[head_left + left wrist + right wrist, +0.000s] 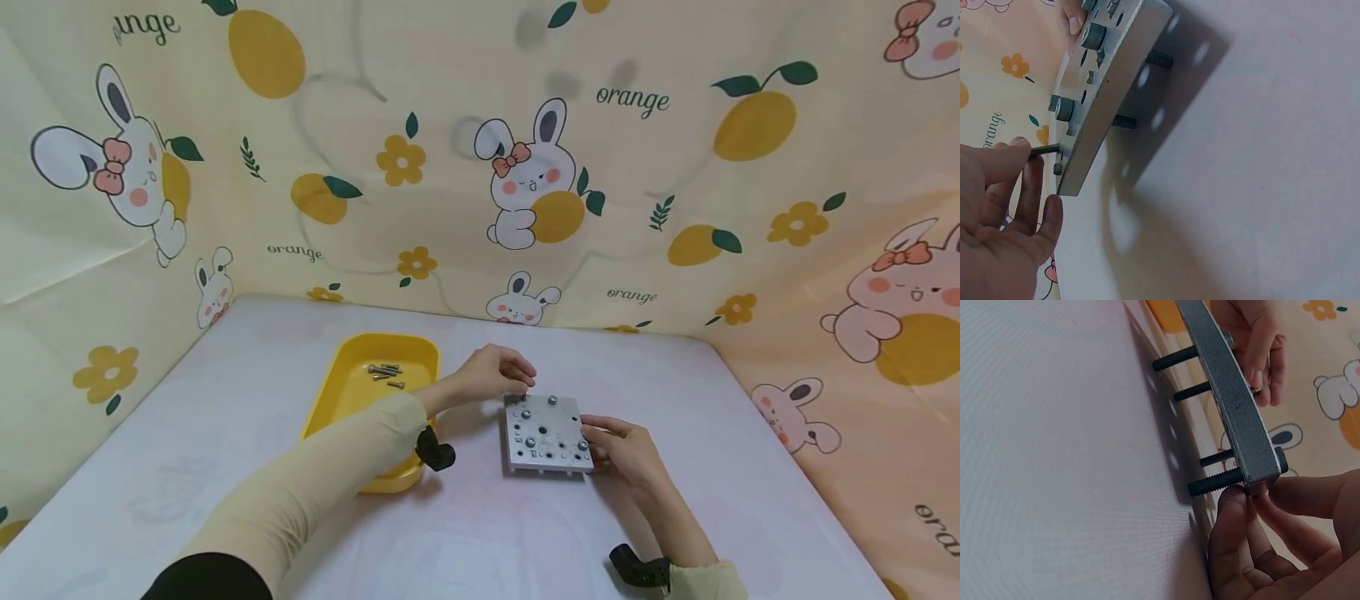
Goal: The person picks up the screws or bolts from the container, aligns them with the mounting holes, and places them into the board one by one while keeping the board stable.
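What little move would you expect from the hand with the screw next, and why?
Probably the left hand pushes and twists its screw further into the metal plate. The screw sits only at a hole near the plate's corner, while the right hand steadies the opposite edge.

white table (225,400), yellow tray (352,392), metal plate (543,429)

The grey metal plate (545,433) under my fingers is square and thick, drilled with many holes, and several dark bolts (551,401) sit in it with their round heads on top. Their threaded shanks (1216,482) stick out underneath (four show from my right wrist) and hold it just above the white tabletop (487,533). It lies flat, beside the yellow tray (352,400).
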### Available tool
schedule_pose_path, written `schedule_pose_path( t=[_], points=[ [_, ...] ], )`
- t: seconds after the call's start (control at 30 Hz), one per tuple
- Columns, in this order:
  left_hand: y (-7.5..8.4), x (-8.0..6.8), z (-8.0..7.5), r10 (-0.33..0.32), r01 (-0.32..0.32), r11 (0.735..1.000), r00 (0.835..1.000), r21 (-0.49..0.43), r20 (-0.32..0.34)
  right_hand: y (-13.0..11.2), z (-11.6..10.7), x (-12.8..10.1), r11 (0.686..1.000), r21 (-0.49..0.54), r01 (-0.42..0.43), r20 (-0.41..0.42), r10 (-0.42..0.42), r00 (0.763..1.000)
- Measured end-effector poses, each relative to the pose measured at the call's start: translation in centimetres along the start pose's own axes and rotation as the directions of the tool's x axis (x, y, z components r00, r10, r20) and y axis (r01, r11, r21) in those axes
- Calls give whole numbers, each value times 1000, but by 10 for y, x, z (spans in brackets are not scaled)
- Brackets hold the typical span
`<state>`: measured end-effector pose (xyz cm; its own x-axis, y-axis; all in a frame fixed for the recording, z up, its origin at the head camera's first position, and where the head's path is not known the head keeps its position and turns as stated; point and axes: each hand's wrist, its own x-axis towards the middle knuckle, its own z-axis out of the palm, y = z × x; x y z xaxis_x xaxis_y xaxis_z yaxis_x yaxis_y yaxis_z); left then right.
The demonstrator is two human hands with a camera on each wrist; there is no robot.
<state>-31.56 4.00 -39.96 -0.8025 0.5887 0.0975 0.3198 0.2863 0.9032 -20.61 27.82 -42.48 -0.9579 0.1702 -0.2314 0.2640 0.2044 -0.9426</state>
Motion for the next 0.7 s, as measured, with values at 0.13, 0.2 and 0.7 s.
schedule_pose_path(
  t=[0.13, 0.2, 0.7],
  points=[
    [-3, 1, 1, -14, 14, 1000, 999, 5, 39, 0, 0, 0, 1000, 16, 3, 8, -3, 1000],
    [-4, 0, 3, -13, 13, 1000, 998, 2, 61, -1, 0, -1, 1000, 21, 5, 11, -5, 1000],
    [-2, -4, 13, -96, 96, 995, 994, 8, -49, 0, 1, -1, 1000, 8, 2, 4, -2, 1000]
  ],
)
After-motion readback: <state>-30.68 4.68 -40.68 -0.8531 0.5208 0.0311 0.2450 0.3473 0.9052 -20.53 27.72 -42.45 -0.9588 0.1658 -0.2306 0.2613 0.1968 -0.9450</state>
